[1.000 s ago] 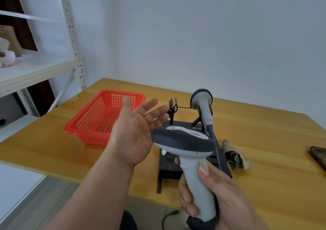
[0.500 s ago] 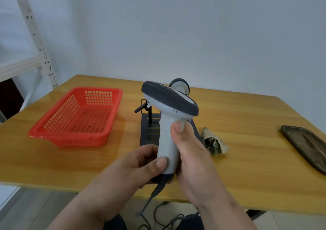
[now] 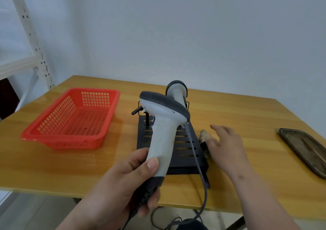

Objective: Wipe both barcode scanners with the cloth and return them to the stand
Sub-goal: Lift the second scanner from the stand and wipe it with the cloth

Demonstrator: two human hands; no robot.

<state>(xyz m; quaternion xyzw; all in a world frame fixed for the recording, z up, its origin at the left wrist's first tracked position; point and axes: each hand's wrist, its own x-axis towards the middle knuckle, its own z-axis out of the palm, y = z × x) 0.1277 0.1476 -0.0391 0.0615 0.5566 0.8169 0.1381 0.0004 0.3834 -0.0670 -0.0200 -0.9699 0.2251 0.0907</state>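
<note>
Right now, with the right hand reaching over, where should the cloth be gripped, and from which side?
Probably by its upper bunched folds, pinched from above and from the right. The cloth lies crumpled on the table tight against the stand's right edge, so its left side is blocked. The right hand covers most of it; the left hand holds a scanner.

You won't find any readable text, label, brand, number or sign here. The scanner (image 3: pixel 164 124) you hold up in your left hand (image 3: pixel 123 182) shows a plain grey and white shell; a couple of tiny dark marks sit near its head, too small to read. The second scanner (image 3: pixel 177 92) on the stand (image 3: pixel 183 152) is unmarked on the side you see. Red basket (image 3: pixel 70 118): bare plastic, nothing printed.
</note>
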